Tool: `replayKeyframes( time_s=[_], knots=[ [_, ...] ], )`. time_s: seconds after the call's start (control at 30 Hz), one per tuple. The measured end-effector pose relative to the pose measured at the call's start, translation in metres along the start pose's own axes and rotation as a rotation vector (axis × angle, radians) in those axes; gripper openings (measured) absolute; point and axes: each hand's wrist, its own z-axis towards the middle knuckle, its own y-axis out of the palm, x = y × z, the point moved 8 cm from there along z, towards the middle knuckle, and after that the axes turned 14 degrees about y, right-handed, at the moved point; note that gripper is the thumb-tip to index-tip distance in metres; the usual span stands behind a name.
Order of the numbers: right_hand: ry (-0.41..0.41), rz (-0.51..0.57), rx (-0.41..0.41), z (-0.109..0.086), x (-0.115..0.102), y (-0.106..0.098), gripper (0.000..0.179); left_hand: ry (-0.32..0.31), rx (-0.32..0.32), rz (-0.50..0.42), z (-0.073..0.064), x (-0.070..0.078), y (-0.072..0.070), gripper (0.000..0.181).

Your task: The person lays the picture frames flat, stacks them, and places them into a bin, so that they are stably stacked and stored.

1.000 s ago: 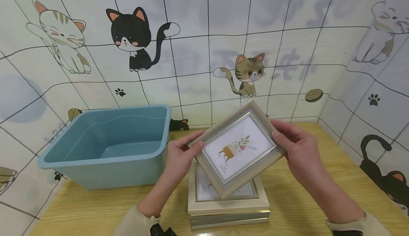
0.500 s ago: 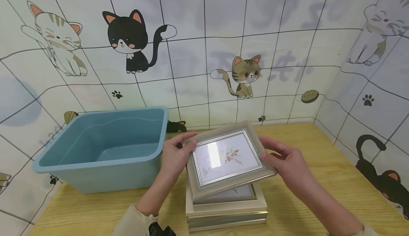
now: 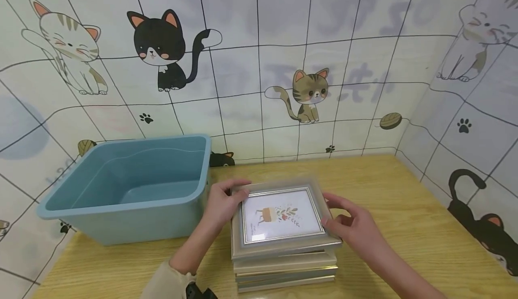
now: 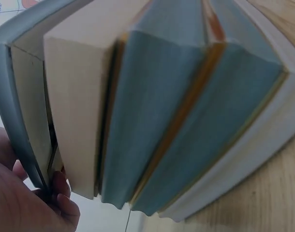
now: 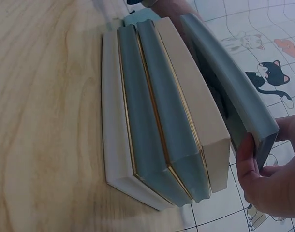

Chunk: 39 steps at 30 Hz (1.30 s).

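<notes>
A silvery-grey picture frame (image 3: 282,214) with a small plant print under its glass is held between both hands, low over a stack of several picture frames (image 3: 285,269). My left hand (image 3: 222,203) pinches its left edge, thumb on top. At the opposite edge, my right hand (image 3: 353,222) grips the frame with thumb above and fingers beneath. A narrow wedge-shaped gap separates the held frame from the cream frame (image 5: 193,87) topping the stack in the right wrist view. Below that one, grey-blue frames (image 4: 152,96) with gold edges lie over a pale one.
A blue plastic tub (image 3: 154,220) stands on the wooden table (image 3: 388,200) to the left of the stack. Behind, a wall covering (image 3: 238,69) printed with cartoon cats borders the table's back and right side.
Both hands have lowered the picture frame toward the stack and turned it from a diagonal tilt to nearly level, lined up with the frames below. The tub has stayed put.
</notes>
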Motion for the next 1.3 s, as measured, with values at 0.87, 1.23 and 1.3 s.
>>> replayKeyframes(
  time_s=[0.87, 1.23, 1.3],
  knots=[
    [-0.026, -0.093, 0.048, -0.019, 0.031, 0.024, 0.066, 0.005, -0.068, 0.016, -0.015, -0.020, 0.008, 0.023],
    [0.019, -0.032, -0.052, -0.017, 0.037, 0.033, 0.071, 0.007, -0.043, -0.013, -0.019, -0.022, 0.010, 0.025],
    [0.012, -0.065, -0.048, -0.016, 0.036, 0.032, 0.071, 0.003, -0.043, -0.014, -0.019, -0.022, 0.010, 0.025]
  ],
)
